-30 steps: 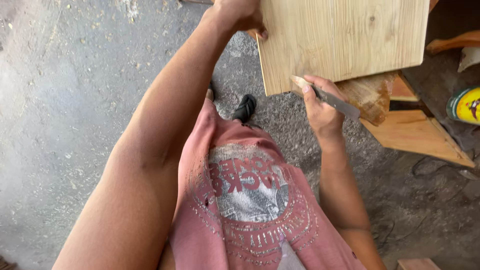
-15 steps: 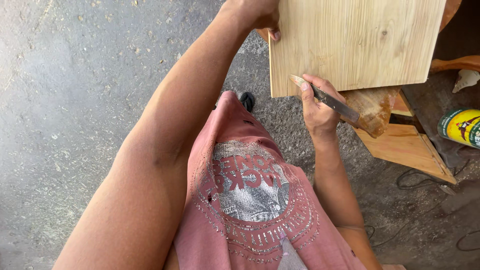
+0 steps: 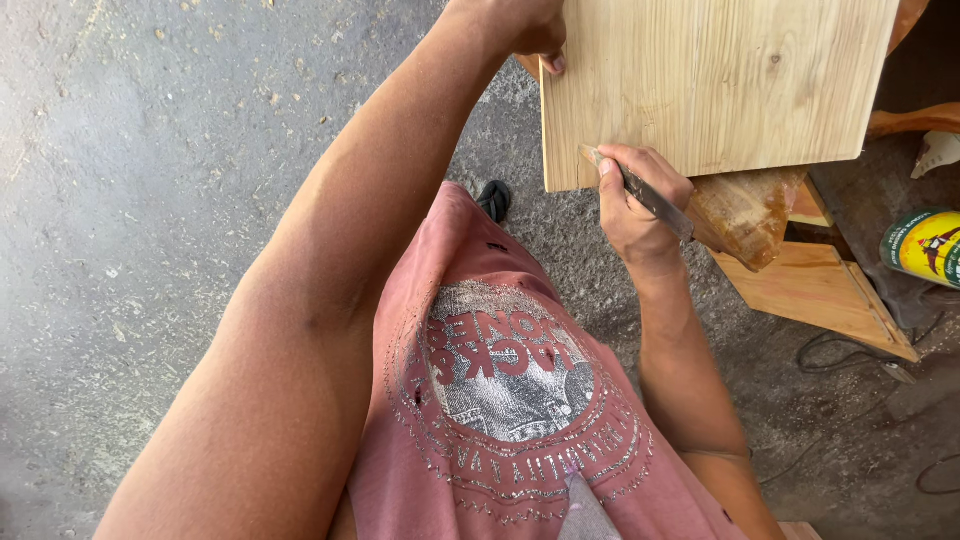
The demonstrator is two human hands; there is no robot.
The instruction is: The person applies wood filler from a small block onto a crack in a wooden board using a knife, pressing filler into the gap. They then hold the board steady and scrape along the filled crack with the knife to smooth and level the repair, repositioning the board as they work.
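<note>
A pale wooden board [image 3: 715, 80] lies flat at the top of the head view. My left hand [image 3: 520, 25] grips its left edge, thumb curled under. My right hand [image 3: 640, 205] sits at the board's near left corner, shut on a thin metal tool with a dark handle [image 3: 655, 200]. The tool's tip touches the board's near edge. Its handle end points toward a varnished wooden block [image 3: 745, 215] under the board.
I stand on a rough grey concrete floor [image 3: 150, 180] dusted with chips. An angled wooden frame [image 3: 815, 295] sits below the board at right. A yellow and green tin can [image 3: 925, 245] rests at the right edge, with dark cables [image 3: 850, 360] beside it.
The view has drifted so the board and both hands sit slightly further right and higher. My right hand keeps the tool at the board's near corner.
</note>
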